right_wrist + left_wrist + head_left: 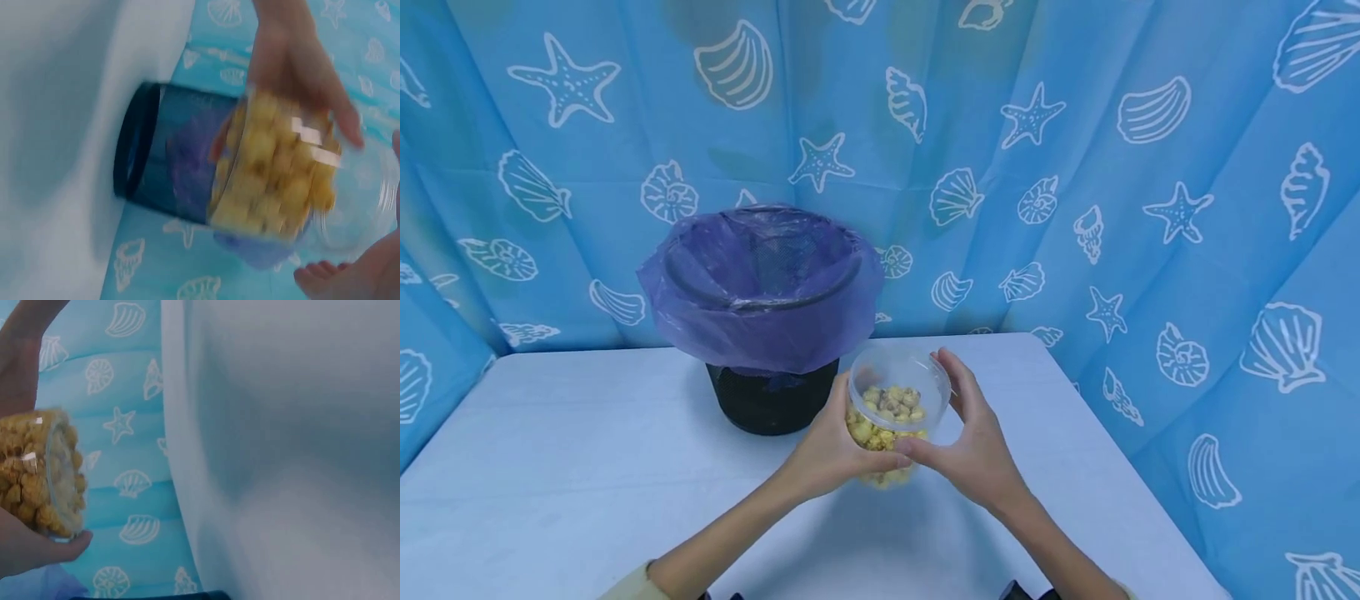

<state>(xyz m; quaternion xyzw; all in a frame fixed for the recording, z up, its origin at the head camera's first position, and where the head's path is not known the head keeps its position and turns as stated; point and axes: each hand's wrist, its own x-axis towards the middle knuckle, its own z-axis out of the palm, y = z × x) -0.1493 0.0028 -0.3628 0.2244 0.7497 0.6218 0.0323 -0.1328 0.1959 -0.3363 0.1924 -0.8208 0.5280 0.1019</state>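
A clear round plastic jar [910, 398] partly filled with yellow popcorn [880, 435] is held above the white table. My left hand [827, 450] grips its left side, the thumb lying across the front. My right hand [972, 454] holds the right side, thumb in front and fingers near the rim. Popcorn [275, 165] shows through the jar wall in the right wrist view, where the picture is blurred. In the left wrist view, the jar [56, 481] is cut off by the frame edge. Whether a lid covers the top, I cannot tell.
A black mesh bin [767, 400] stands behind and left of the jar, lined with a purple plastic bag [767, 329] folded over its rim. The white tablecloth [587, 467] lies underneath. A blue curtain [880, 167] with shells and starfish hangs behind and at the sides.
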